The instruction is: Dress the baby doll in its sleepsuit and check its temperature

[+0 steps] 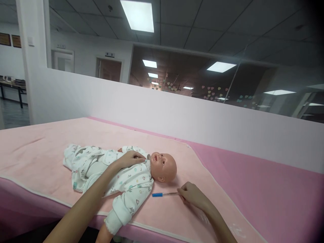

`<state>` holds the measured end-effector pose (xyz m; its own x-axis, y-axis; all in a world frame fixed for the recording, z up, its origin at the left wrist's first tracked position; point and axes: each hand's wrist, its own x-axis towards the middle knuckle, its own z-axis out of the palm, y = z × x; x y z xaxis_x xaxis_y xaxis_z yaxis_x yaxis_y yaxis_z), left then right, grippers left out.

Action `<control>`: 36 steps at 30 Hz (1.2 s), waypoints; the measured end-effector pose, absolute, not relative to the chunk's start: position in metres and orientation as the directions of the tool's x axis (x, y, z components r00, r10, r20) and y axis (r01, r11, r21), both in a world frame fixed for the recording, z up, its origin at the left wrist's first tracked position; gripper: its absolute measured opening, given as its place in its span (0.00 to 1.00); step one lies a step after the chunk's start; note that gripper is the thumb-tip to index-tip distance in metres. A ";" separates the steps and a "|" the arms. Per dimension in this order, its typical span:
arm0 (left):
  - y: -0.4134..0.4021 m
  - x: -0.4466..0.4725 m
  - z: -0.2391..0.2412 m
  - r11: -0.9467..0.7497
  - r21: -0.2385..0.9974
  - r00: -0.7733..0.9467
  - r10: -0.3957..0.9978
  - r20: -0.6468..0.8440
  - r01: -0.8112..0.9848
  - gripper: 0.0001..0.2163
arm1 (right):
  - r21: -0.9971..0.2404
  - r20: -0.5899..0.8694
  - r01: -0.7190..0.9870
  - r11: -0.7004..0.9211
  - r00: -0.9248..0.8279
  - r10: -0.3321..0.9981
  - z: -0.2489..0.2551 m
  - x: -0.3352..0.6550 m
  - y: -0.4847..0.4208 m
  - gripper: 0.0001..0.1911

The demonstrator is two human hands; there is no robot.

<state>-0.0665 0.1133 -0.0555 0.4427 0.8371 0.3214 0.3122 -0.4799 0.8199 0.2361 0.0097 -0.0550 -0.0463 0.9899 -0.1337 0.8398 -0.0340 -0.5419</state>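
A bald baby doll (164,168) lies on its back, its head to the right, dressed in a white patterned outfit (126,180). My left hand (130,159) rests on the doll's upper chest, fingers stretched toward the collar; its fingertips touch the cloth near the neck. Just beside the doll's head, my right hand (191,195) pinches the right end of a thin clear stick with a blue end (157,194), which looks like a thermometer. The stick lies level, close above or on the pink pad, its blue end pointing at the doll's shoulder. The doll's near arm hangs over the bed edge.
A pale pink pad (50,135) with white piping covers the darker pink surface (243,175). Clear plastic pieces (236,230) lie at the front right. Behind runs a low white wall (152,111) topped by glass. A table (15,84) stands beyond, far left.
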 end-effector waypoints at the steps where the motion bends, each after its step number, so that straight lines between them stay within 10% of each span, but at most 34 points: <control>1: 0.114 -0.064 -0.058 -0.511 0.794 0.469 0.818 0.332 0.330 0.15 | -0.526 -0.061 0.850 0.022 -0.064 0.996 -0.053 0.228 0.010 0.19; 8: 0.119 -0.067 -0.063 -0.497 0.838 0.511 0.793 0.333 0.226 0.13 | -0.275 0.489 0.884 0.379 -0.211 0.846 -0.045 0.107 0.026 0.09; 12: 0.123 -0.072 -0.065 -0.329 0.943 0.323 0.899 0.297 0.048 0.15 | -0.080 0.524 0.936 0.343 -0.253 0.813 -0.055 0.059 0.048 0.14; 20: 0.116 -0.076 -0.063 -0.250 0.968 0.332 0.913 0.238 -0.007 0.14 | -0.384 0.856 0.599 0.703 -0.055 0.514 -0.088 0.066 0.060 0.13; 36: 0.106 -0.082 -0.058 -0.290 0.950 0.405 0.887 0.221 0.116 0.09 | -0.461 0.809 0.604 0.650 -0.016 0.588 -0.086 0.060 0.061 0.09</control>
